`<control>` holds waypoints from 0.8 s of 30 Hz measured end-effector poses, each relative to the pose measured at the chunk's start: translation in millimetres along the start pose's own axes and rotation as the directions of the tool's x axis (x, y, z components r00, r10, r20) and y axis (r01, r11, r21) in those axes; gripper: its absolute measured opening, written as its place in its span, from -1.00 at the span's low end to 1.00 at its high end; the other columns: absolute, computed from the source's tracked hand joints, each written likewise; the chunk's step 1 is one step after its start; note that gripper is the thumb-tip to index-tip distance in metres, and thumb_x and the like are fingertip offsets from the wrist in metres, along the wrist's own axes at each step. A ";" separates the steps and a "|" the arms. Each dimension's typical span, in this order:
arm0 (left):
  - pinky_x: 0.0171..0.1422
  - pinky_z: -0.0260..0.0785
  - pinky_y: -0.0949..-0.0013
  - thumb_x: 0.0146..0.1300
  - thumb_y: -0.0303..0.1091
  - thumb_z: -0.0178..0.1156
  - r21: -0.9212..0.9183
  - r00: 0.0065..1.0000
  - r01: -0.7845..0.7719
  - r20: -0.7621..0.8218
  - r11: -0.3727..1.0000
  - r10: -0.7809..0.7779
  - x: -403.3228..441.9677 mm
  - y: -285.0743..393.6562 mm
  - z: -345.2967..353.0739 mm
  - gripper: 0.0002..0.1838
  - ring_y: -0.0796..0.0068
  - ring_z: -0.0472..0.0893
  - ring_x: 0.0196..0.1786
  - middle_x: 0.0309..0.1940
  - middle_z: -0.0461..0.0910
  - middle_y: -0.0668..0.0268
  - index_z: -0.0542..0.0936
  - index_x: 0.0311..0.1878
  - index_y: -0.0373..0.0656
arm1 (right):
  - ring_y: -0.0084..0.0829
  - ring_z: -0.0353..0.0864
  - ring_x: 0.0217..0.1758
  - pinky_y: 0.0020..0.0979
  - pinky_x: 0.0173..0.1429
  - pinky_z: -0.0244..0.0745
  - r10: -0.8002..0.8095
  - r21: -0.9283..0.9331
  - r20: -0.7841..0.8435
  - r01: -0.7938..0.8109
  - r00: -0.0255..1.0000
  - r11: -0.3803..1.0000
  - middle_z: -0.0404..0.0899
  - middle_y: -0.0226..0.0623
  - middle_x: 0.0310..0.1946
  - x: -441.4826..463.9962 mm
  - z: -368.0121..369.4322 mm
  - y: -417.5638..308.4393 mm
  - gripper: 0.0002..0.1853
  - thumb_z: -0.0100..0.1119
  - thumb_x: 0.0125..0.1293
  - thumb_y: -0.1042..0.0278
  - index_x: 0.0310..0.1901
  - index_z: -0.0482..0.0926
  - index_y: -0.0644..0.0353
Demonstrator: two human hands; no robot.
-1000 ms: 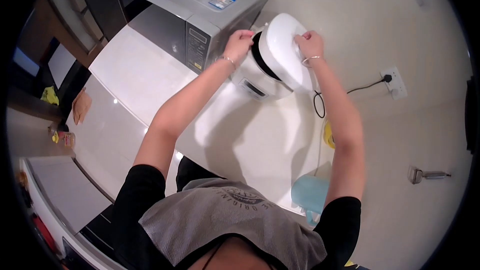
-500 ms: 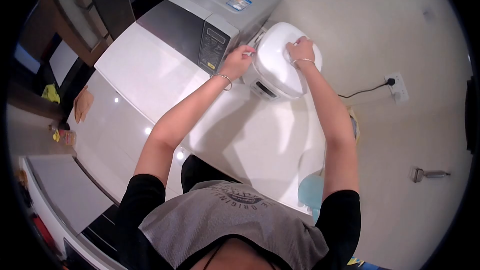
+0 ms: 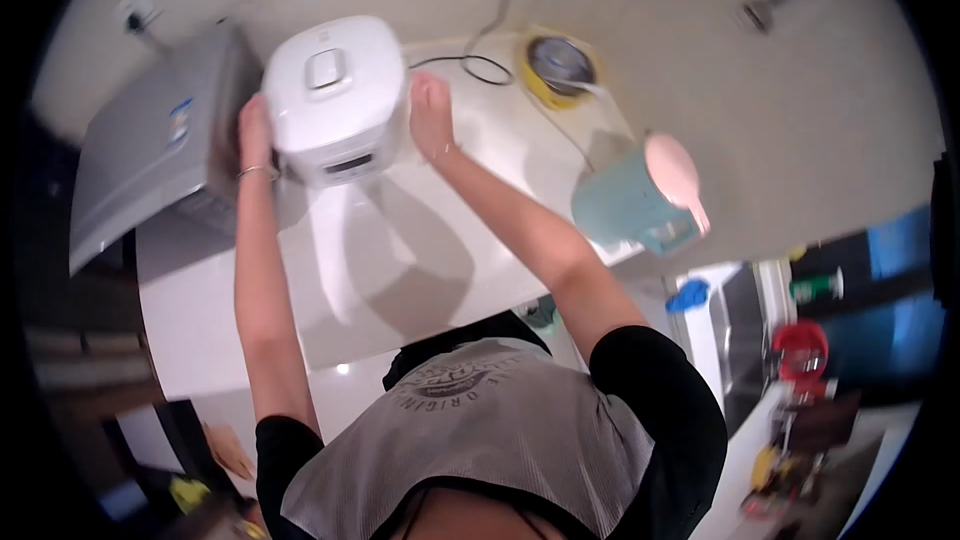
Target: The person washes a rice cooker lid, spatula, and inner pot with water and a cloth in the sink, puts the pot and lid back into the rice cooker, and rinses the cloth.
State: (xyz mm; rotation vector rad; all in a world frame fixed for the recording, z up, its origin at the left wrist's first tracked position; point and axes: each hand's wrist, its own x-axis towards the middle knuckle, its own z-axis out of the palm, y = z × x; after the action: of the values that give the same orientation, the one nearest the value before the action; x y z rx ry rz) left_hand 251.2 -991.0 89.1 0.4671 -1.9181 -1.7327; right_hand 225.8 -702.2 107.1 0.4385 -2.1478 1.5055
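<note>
A white rice cooker (image 3: 330, 125) with a closed lid stands on the white counter, its small dark display facing me. My left hand (image 3: 255, 130) is at the cooker's left side, in the narrow space beside the microwave; its fingers are blurred and partly hidden. To the right of the cooker is my right hand (image 3: 431, 112), fingers pointing away from me and smeared by motion. A slim gap shows between this hand and the cooker's wall. Whether either hand grips anything cannot be made out.
A grey microwave (image 3: 160, 130) stands left of the cooker. On the right are a yellow container with a dark bowl (image 3: 560, 68), a blue-green jug (image 3: 625, 202) with a pink lid, and a black cord (image 3: 485, 65). A peeler-like tool (image 3: 757, 14) hangs on the wall.
My view has swung to the right, bringing the jug and yellow container into sight. My right hand has left the cooker's lid for its right side; my left hand is now along its left side.
</note>
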 end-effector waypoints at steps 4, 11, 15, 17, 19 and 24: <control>0.11 0.20 0.32 0.21 -0.16 -0.09 0.519 0.978 -0.204 0.074 0.830 0.194 42.9 -17.8 -10.9 -0.53 0.21 0.44 -0.05 -0.12 0.49 -0.01 0.43 -0.07 -0.46 | -0.56 0.43 -0.20 -0.52 -0.16 0.34 0.399 0.303 0.069 -0.401 0.914 0.865 0.46 -0.35 -0.27 -117.1 -107.1 14.7 -0.70 -0.17 0.34 0.18 -0.11 0.41 0.23; 0.14 0.20 0.32 0.10 -0.36 0.12 0.167 0.833 -0.544 -0.012 0.823 0.553 -66.2 111.0 124.9 -0.60 0.29 0.38 0.03 -0.02 0.38 0.12 0.39 0.02 -0.28 | -0.58 0.45 -0.35 -0.55 -0.22 0.37 0.651 0.218 -0.494 -0.642 0.576 0.735 0.49 -0.39 -0.38 -279.5 -295.9 4.9 -0.78 -0.14 0.33 0.29 -0.20 0.45 0.23; -0.01 0.32 0.47 0.05 -0.62 0.09 -0.225 0.730 -0.553 0.334 0.802 0.597 -167.5 126.6 219.6 -0.63 0.42 0.42 -0.02 -0.02 0.39 0.22 0.39 -0.02 -0.27 | -0.48 0.37 -0.11 -0.53 -0.20 0.36 0.444 -0.089 -0.699 -0.685 0.561 0.724 0.39 -0.28 -0.13 -287.5 -349.4 -0.7 -0.72 0.10 0.14 0.35 -0.12 0.39 0.25; 0.04 0.28 0.38 0.05 -0.60 0.08 -0.315 0.706 -0.427 0.469 0.847 0.531 -234.2 133.3 241.9 -0.65 0.40 0.42 0.00 0.04 0.35 0.23 0.40 -0.04 -0.24 | -0.43 0.29 0.02 -0.50 -0.19 0.36 0.267 -0.295 -0.715 -0.624 0.647 0.723 0.28 -0.23 -0.01 -248.7 -370.7 -3.3 -0.57 0.20 0.02 0.35 -0.06 0.35 0.25; 0.07 0.25 0.34 0.06 -0.59 0.07 -0.334 0.668 -0.337 0.574 0.880 0.474 -281.3 124.9 251.0 -0.69 0.37 0.37 0.08 0.07 0.32 0.22 0.43 -0.08 -0.23 | -0.42 0.29 0.04 -0.47 -0.16 0.37 0.100 -0.479 -0.666 -0.526 0.739 0.702 0.29 -0.23 -0.01 -191.4 -394.0 -6.8 -0.48 0.25 -0.04 0.36 -0.01 0.33 0.25; 0.08 0.27 0.33 0.09 -0.56 0.04 -0.152 0.619 -0.292 0.723 0.944 0.307 -328.0 91.9 222.6 -0.75 0.33 0.31 0.15 0.11 0.28 0.21 0.45 -0.11 -0.20 | -0.56 0.45 -0.31 -0.53 -0.23 0.36 0.546 -0.034 -0.372 -0.599 0.750 0.800 0.48 -0.42 -0.35 -127.9 -446.4 39.0 -0.60 0.24 -0.13 0.47 -0.15 0.44 0.23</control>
State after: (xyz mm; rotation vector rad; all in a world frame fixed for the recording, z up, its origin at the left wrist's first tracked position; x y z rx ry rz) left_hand 396.0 -612.1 121.4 -0.6773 -2.3134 -1.8481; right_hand 401.2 -271.2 131.7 -0.5737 -2.1780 1.5474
